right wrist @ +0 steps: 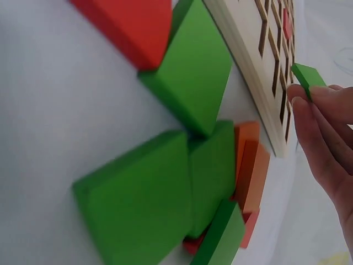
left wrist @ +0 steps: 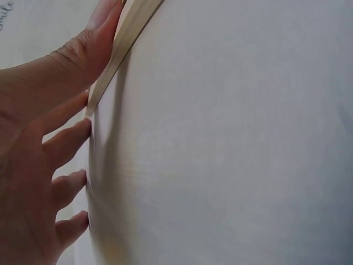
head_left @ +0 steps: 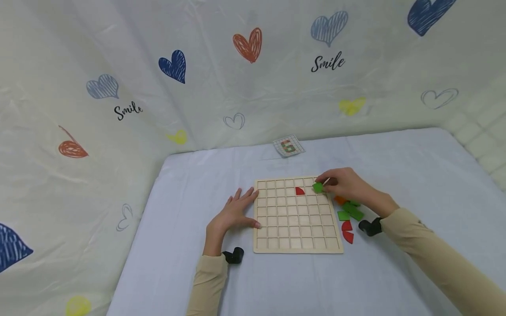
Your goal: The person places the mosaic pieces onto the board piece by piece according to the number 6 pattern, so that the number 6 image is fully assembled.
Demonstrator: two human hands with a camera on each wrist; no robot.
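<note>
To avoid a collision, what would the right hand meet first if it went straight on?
Probably the red piece on the board; the right hand might pass above it, since height is unclear.

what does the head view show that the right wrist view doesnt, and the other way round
Only the head view: the left hand spread at the board's left edge, the patterned card behind the board, and the "Smile" lettering.

Only the right wrist view: bits of red showing among the loose green pieces and orange pieces.

Both: the gridded board, the red piece on it, and the right hand pinching a green piece.
</note>
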